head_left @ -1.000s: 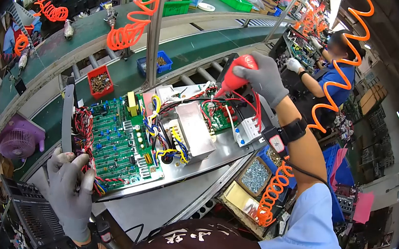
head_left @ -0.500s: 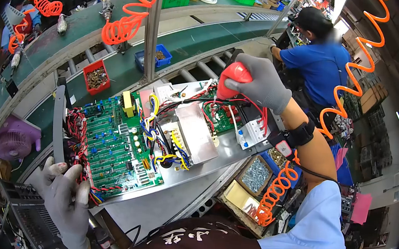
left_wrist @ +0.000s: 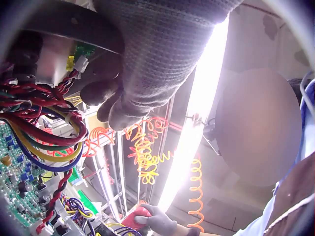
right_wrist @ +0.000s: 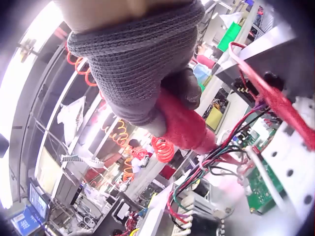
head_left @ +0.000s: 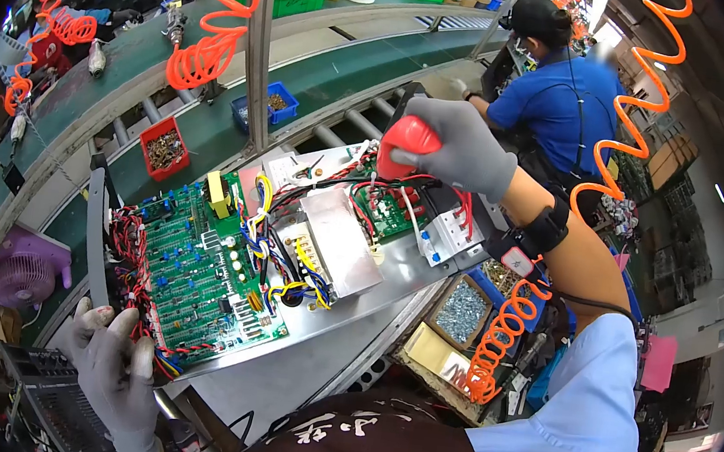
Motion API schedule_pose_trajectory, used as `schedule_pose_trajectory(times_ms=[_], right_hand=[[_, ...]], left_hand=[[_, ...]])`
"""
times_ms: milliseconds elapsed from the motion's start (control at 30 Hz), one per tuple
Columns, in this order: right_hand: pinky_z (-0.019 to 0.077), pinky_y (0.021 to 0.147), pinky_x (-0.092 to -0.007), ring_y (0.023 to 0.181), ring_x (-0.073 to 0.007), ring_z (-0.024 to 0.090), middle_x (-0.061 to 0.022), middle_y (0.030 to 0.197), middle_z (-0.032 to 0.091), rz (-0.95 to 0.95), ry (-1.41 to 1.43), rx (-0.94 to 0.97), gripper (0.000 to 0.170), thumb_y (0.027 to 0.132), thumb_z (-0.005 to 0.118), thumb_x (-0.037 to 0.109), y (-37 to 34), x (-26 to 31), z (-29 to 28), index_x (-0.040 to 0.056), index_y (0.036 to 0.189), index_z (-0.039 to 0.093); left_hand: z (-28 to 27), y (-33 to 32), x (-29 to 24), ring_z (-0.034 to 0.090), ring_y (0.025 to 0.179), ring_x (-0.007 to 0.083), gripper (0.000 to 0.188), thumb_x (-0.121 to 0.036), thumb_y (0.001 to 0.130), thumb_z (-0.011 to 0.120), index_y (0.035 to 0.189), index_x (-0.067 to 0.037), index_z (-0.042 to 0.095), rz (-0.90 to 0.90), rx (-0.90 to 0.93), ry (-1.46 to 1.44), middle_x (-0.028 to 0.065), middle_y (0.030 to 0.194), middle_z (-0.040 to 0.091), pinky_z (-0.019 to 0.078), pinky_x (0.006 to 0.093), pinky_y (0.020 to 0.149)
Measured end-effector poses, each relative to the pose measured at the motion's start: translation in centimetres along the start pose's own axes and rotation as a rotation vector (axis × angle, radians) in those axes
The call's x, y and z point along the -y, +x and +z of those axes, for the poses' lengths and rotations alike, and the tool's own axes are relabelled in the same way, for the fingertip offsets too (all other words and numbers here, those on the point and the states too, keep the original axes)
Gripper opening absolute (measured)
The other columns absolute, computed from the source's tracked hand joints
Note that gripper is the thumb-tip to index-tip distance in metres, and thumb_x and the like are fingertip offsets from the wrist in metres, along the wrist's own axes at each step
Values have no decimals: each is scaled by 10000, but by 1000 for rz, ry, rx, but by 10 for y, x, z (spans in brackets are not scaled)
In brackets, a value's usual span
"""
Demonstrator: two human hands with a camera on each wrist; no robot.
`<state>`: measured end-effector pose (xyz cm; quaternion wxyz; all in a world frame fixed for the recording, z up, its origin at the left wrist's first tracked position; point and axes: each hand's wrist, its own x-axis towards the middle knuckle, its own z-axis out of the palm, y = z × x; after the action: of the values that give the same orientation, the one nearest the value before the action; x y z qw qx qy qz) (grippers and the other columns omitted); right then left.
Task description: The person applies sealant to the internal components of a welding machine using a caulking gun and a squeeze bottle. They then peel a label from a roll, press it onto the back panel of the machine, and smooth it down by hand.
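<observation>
My gloved right hand (head_left: 464, 148) grips a red squeeze bottle (head_left: 406, 148), its nozzle pointing down among wires over a small green circuit board (head_left: 394, 218). In the right wrist view the bottle's tapered tip (right_wrist: 229, 158) is close to the wire bundle (right_wrist: 206, 167). An open metal chassis (head_left: 325, 318) carries a large green circuit board (head_left: 196, 274), a silver metal box (head_left: 342, 242) and coloured wires. My gloved left hand (head_left: 117, 377) is at the chassis's left corner, fingers loosely bent, right at the end of a grey metal bar (head_left: 97, 236) and beside red wires (left_wrist: 44, 105).
Behind the chassis are rollers (head_left: 364, 126), a red bin of screws (head_left: 165, 148) and a blue bin (head_left: 280, 102). Screw trays (head_left: 460, 309) and a coiled orange hose (head_left: 501, 340) lie at the right. A person in blue (head_left: 554, 105) sits beyond. A purple fan (head_left: 22, 268) stands left.
My right hand has tipped the bottle more upright and shifted its nozzle slightly left over the wires. The person in blue has leaned in and turned their back. My left hand stays at the corner.
</observation>
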<state>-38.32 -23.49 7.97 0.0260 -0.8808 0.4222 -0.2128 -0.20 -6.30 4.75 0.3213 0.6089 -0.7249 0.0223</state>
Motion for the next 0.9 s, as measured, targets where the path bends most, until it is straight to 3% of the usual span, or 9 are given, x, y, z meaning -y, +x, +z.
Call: schedule_pose_trajectory(times_ms=[167, 267, 400, 533, 667, 733, 800, 867, 900], right_hand=[[440, 642, -327, 624, -289, 519, -142, 725, 555, 143, 200, -55, 298, 692, 756, 176, -23, -4, -2, 7, 825, 548], [441, 615, -326, 611, -270, 512, -138, 716, 544, 85, 154, -59, 309, 675, 772, 152, -36, -4, -2, 8, 821, 541], [453, 591, -349, 678, -326, 582, -142, 752, 571, -163, 101, -32, 306, 650, 783, 137, -38, 0, -4, 29, 793, 535], [465, 596, -347, 664, -334, 575, -151, 743, 565, -120, -31, 33, 323, 647, 793, 168, -29, 6, -18, 28, 798, 544], [450, 598, -343, 644, -339, 544, -153, 724, 547, -35, 0, 19, 301, 680, 763, 165, -24, -2, -18, 13, 836, 555], [460, 617, -363, 674, -364, 553, -171, 727, 548, -11, -6, 48, 329, 691, 766, 205, -22, -4, -17, 19, 835, 536], [464, 625, -356, 674, -352, 562, -170, 730, 556, 24, 4, 46, 329, 699, 761, 214, -20, -5, -17, 18, 852, 547], [467, 633, -349, 674, -341, 571, -168, 734, 565, 61, 15, 41, 329, 707, 757, 224, -21, -7, -15, 17, 868, 557], [450, 610, -333, 640, -275, 533, -149, 712, 546, 76, 39, 29, 329, 706, 760, 220, -21, -9, -14, 9, 849, 550]], left_hand=[[-1, -2, 2, 491, 1022, 352, 277, -121, 714, 602, 952, 19, 627, -7, 2, -37, 142, 765, 537, 301, 516, 1018], [3, -6, 6, 481, 1044, 353, 285, -129, 709, 610, 950, 22, 629, -37, -46, -4, 155, 802, 547, 294, 520, 1018], [0, -7, 11, 480, 1019, 326, 275, -90, 713, 610, 962, 28, 605, 12, 9, 23, 154, 954, 523, 318, 504, 1028], [1, -5, 8, 478, 1063, 362, 295, -110, 699, 599, 958, 28, 630, -37, 13, 1, 149, 881, 556, 295, 539, 1023], [1, -5, 7, 493, 1041, 360, 300, -108, 690, 604, 957, 26, 633, -22, -14, -5, 151, 906, 565, 320, 524, 1013], [-1, -6, 9, 493, 1023, 320, 267, -65, 743, 596, 993, 27, 612, 28, 1, 35, 153, 1000, 534, 327, 502, 1021], [-1, -6, 9, 493, 1027, 314, 274, -63, 748, 590, 1005, 29, 614, 25, 16, 33, 151, 1004, 536, 323, 495, 1026], [0, -4, 5, 497, 1035, 327, 270, -104, 722, 600, 956, 24, 641, -15, -19, 4, 132, 846, 571, 320, 495, 1012], [0, -4, 4, 502, 1033, 315, 267, -113, 731, 600, 958, 20, 643, -15, -22, 13, 118, 803, 569, 321, 491, 1015]])
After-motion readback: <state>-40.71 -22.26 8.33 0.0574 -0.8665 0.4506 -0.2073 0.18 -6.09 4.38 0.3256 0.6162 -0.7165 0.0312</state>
